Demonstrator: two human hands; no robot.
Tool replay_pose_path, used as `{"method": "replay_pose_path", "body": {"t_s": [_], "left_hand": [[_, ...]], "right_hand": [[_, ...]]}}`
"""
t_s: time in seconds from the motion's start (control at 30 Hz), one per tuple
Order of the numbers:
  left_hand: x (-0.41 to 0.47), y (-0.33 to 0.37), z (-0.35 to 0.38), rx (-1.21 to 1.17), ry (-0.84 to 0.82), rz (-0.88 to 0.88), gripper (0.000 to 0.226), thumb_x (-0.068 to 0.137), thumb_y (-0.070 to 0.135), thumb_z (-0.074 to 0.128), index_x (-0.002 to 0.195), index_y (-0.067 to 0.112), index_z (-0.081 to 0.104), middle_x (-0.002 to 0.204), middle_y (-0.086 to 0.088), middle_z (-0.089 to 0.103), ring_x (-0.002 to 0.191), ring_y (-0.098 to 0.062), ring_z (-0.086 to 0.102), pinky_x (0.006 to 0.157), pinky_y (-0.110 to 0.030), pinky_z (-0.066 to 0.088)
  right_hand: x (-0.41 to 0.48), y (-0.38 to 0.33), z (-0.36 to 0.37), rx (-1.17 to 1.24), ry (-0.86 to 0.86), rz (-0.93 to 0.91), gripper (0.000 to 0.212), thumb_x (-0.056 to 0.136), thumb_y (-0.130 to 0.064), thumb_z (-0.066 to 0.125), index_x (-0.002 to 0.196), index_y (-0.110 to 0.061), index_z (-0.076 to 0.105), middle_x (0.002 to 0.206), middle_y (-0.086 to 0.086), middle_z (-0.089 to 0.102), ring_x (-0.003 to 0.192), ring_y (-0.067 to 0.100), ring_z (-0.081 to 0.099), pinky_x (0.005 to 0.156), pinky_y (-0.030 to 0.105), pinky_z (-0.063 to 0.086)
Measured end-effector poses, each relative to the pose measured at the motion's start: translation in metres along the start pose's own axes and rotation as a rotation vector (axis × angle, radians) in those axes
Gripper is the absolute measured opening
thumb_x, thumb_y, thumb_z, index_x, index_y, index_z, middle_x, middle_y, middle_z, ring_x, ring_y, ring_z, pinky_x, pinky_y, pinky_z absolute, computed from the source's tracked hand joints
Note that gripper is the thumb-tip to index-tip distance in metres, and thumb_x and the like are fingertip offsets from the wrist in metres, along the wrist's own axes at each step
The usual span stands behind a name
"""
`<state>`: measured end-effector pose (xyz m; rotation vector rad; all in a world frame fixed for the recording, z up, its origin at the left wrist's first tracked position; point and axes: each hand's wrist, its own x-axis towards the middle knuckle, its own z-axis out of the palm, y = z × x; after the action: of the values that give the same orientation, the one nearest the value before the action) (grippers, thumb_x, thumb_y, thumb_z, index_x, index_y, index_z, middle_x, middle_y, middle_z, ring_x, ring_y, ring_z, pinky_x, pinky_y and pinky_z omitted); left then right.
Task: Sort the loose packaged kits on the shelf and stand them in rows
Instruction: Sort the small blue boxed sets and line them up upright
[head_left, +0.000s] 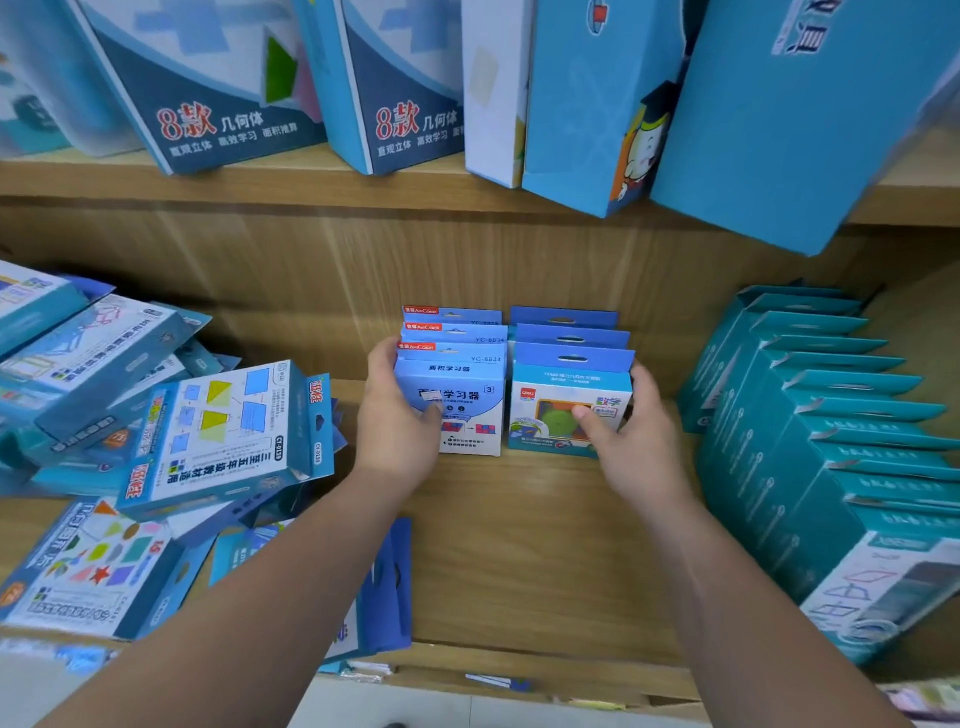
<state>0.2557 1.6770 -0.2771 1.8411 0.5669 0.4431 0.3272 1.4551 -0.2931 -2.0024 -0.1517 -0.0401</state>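
Left hand (400, 415) and right hand (634, 421), fingers curled, clasp two upright kit rows (467, 374) standing right of the loose pile (156, 415); uneven squeeze or early release risks toppling them backward.

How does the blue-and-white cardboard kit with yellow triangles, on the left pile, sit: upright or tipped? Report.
Tipped: the blue-and-white cardboard kit lies slanted face-up on the heap of loose kits, its print upside down.
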Motion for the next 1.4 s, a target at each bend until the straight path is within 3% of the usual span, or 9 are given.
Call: {"method": "replay_pose_path", "body": {"t_s": [0.07,0.2,0.37,0.53,0.87,1.03,1.2,1.3,1.4], "left_hand": [[0.001,-0.004,0.001,-0.015,-0.010,-0.018,0.081,0.088,-0.005,0.065,0.136,0.050,0.029,0.110,0.034,0.055,0.104,0.002,0.064,0.072,-0.021,0.057],[0.001,-0.007,0.003,-0.081,-0.052,-0.108,0.098,0.085,0.000,0.073,0.153,0.039,0.013,0.110,0.027,0.059,0.091,0.007,0.066,0.066,-0.014,0.052],[0.006,-0.008,0.007,-0.147,-0.018,-0.157,0.086,0.082,0.003,0.078,0.145,0.036,0.030,0.116,0.014,0.063,0.091,0.001,0.066,0.057,-0.012,0.052],[0.009,-0.013,0.010,-0.201,-0.009,-0.138,0.083,0.080,-0.001,0.078,0.141,0.037,0.036,0.119,0.015,0.064,0.101,-0.004,0.068,0.066,-0.018,0.057],[0.013,-0.020,0.006,-0.250,-0.009,-0.134,0.091,0.080,-0.009,0.074,0.140,0.045,0.032,0.125,0.012,0.062,0.113,-0.008,0.064,0.087,-0.036,0.059],[0.016,-0.020,0.006,-0.228,0.018,-0.146,0.098,0.078,-0.012,0.072,0.146,0.042,0.027,0.124,0.014,0.062,0.107,-0.001,0.064,0.082,-0.027,0.058],[0.012,-0.012,0.003,-0.159,0.009,-0.176,0.106,0.081,-0.007,0.073,0.152,0.042,0.012,0.124,0.012,0.060,0.103,-0.002,0.064,0.071,-0.019,0.055],[0.007,-0.011,0.001,-0.122,0.054,-0.198,0.113,0.081,-0.003,0.076,0.156,0.038,0.001,0.135,0.008,0.054,0.116,-0.010,0.059,0.092,-0.032,0.052],[-0.007,-0.008,-0.001,-0.086,0.038,-0.180,0.113,0.082,0.001,0.074,0.156,0.037,-0.003,0.140,0.010,0.045,0.124,-0.011,0.055,0.103,-0.038,0.050]], "right_hand": [[0.003,-0.002,0.000,0.028,-0.049,0.016,0.057,0.089,-0.017,0.074,0.139,-0.025,0.047,0.116,-0.011,0.070,0.102,0.008,0.066,0.078,0.008,0.046],[0.008,-0.003,0.001,0.139,-0.126,0.083,0.066,0.090,-0.019,0.074,0.146,-0.026,0.040,0.116,-0.015,0.071,0.100,0.000,0.069,0.092,0.028,0.054],[0.009,-0.004,0.009,0.228,-0.164,0.103,0.067,0.092,-0.010,0.070,0.148,-0.022,0.035,0.119,-0.011,0.072,0.105,0.004,0.070,0.100,0.036,0.054],[0.008,-0.005,0.007,0.249,-0.168,0.084,0.061,0.093,-0.012,0.069,0.145,-0.023,0.039,0.114,-0.015,0.072,0.100,-0.001,0.070,0.091,0.026,0.056],[0.009,-0.008,0.017,0.215,-0.171,0.082,0.060,0.094,-0.018,0.069,0.145,-0.026,0.039,0.111,-0.018,0.072,0.099,-0.002,0.070,0.090,0.026,0.057],[0.010,-0.007,0.021,0.192,-0.206,0.082,0.060,0.094,-0.022,0.069,0.144,-0.030,0.038,0.117,-0.015,0.072,0.106,0.005,0.070,0.100,0.042,0.054],[0.009,-0.006,0.022,0.174,-0.183,0.096,0.062,0.093,-0.026,0.070,0.145,-0.031,0.037,0.115,-0.017,0.071,0.104,0.003,0.069,0.100,0.044,0.054],[0.006,-0.006,0.022,0.127,-0.147,0.093,0.073,0.090,-0.030,0.073,0.150,-0.030,0.032,0.119,-0.017,0.070,0.107,0.003,0.068,0.100,0.044,0.053],[-0.007,-0.009,0.021,0.014,-0.033,0.063,0.091,0.085,-0.035,0.078,0.157,-0.026,0.022,0.148,-0.005,0.052,0.134,0.008,0.048,0.113,0.031,0.037]]}}
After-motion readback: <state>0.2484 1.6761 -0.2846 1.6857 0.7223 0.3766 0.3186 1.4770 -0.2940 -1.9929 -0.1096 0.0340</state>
